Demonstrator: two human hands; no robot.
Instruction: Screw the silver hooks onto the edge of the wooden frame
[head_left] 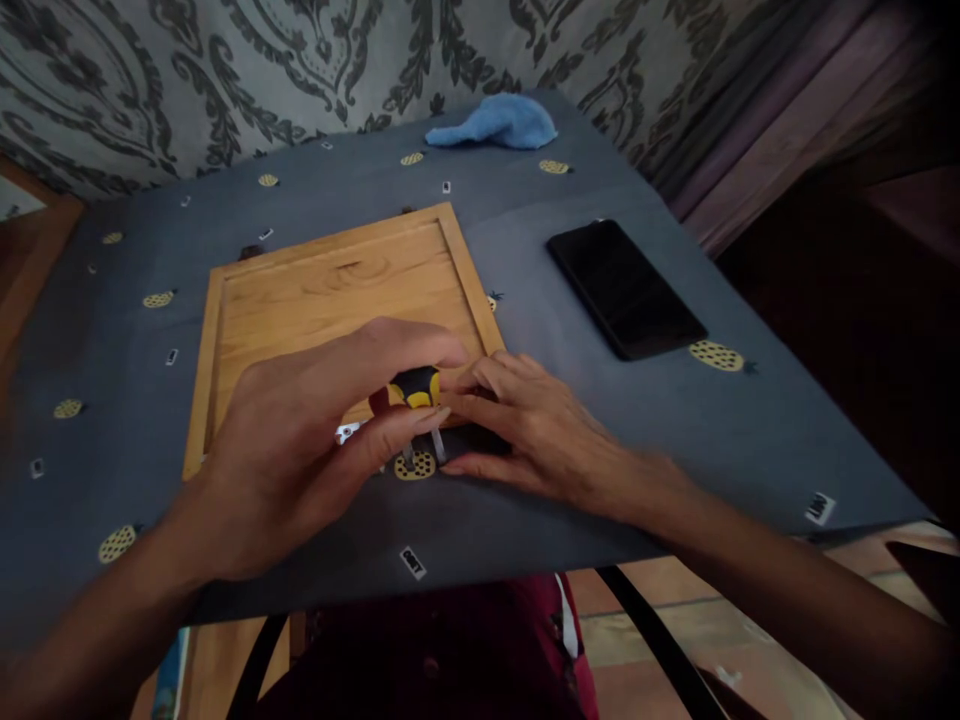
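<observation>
In the head view, a framed wooden panel (330, 290) lies on the table. At its near edge my left hand (300, 430) curls its thumb and fingers round a screwdriver (416, 388) with a black and yellow handle. A short metal shaft shows below the handle. My right hand (540, 420) is closed by the panel's near right corner, its fingertips against the screwdriver. What sits between its thumb and fingers is hidden. A small silver metal piece (349, 432) shows at the panel's near edge, partly covered by my left hand.
A dark blue tablecloth (600, 460) with pineapple prints covers the table. To the right lies a black phone (626, 290). A crumpled blue cloth (499, 124) rests near the back edge, by the patterned curtain (315, 60). Wooden furniture (37, 260) stands at the left.
</observation>
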